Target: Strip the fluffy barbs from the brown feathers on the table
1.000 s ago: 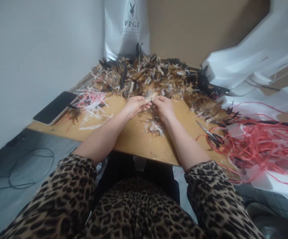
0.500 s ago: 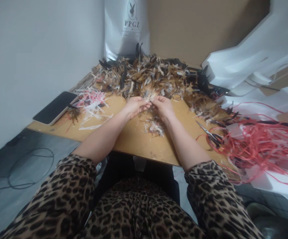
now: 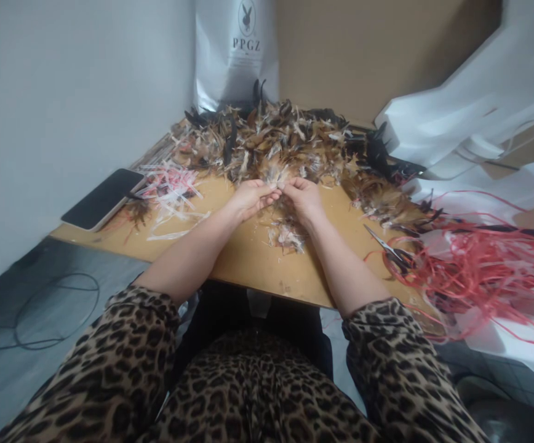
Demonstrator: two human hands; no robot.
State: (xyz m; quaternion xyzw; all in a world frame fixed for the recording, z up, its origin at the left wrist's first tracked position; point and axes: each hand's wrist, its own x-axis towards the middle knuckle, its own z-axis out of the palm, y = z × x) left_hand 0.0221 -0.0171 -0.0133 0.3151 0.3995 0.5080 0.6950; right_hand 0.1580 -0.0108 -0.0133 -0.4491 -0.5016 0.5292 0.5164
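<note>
Both hands meet over the middle of the table, pinching the base of a small bunch of brown and white feathers [image 3: 274, 170]. My left hand [image 3: 254, 198] has its thumb and fingers closed at the bunch's left side. From the right, my right hand [image 3: 302, 198] grips the same base between thumb and forefinger. Beyond them spreads a large heap of brown and black feathers [image 3: 248, 138]. Just below the hands lies a small clump of pale feather bits [image 3: 288, 237]. Fine detail at the fingertips is blurred.
Scissors [image 3: 389, 247] lie at the right beside a tangle of red strings [image 3: 488, 277]. A phone [image 3: 104, 199] rests on the table's left edge, near pink and white strips [image 3: 170, 184]. At the back stands a silvery bag [image 3: 234, 67]. White wrapping [image 3: 470, 104] rises on the right.
The feather bunch has shifted or turned slightly between the fingertips. Both hands keep nearly the same place and grip.
</note>
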